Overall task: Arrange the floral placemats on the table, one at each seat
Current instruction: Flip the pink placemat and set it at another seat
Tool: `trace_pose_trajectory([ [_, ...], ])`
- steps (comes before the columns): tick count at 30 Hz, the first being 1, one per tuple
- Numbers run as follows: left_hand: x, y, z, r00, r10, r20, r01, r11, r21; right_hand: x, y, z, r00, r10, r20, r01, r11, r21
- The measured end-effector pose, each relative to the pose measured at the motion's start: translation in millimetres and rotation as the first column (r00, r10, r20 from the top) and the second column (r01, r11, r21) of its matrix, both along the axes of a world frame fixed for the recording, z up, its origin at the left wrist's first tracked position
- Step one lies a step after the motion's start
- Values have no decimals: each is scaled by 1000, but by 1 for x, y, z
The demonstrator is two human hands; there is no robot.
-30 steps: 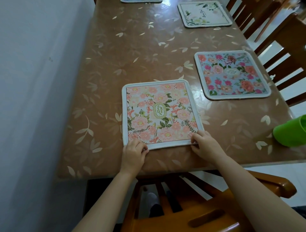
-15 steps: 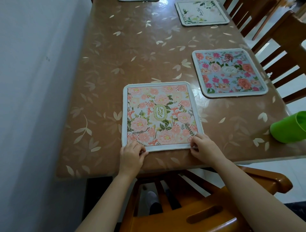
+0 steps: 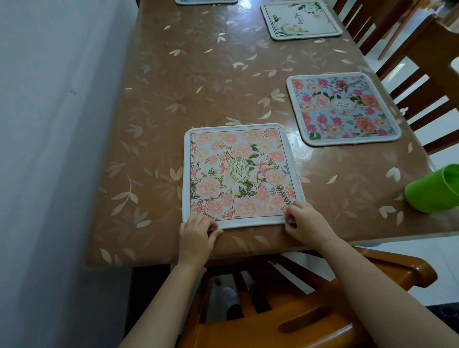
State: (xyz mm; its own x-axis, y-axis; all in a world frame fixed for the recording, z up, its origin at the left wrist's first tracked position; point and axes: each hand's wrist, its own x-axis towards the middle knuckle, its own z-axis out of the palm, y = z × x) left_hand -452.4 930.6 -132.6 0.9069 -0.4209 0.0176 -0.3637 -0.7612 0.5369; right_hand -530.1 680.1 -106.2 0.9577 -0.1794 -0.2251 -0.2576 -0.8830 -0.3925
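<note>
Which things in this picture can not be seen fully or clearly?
Head view only:
- Fourth placemat: cut by top edge, pattern unreadable.
- Bright green plastic cup: cut by right edge.
- Pink "Garden" placemat: near corners covered by left hand and right hand.
- Blue floral placemat: centre emblem too small.

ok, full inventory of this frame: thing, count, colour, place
table: 1, brown leaf-print cover, fills the view
pink placemat: 1, pink and peach flowers with "GARDEN" label, near edge in front of the person
blue placemat: 1, blue with pink flowers, right side
white placemat: 1, white with green leaves, far right
fourth placemat: 1, only an edge shows, far end
green cup: 1, on its side, right edge
chairs: several, wood, near end and right side
wall: white, left
left hand: near-left corner of pink placemat
right hand: near-right corner
</note>
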Motion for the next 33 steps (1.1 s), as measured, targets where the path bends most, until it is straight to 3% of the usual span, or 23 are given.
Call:
trace_pose_trajectory([
  [33, -5, 5, -3, 1000, -23, 19, 24, 1000, -16, 0, -2, 1, 1000, -4, -3, 4, 999, 45],
])
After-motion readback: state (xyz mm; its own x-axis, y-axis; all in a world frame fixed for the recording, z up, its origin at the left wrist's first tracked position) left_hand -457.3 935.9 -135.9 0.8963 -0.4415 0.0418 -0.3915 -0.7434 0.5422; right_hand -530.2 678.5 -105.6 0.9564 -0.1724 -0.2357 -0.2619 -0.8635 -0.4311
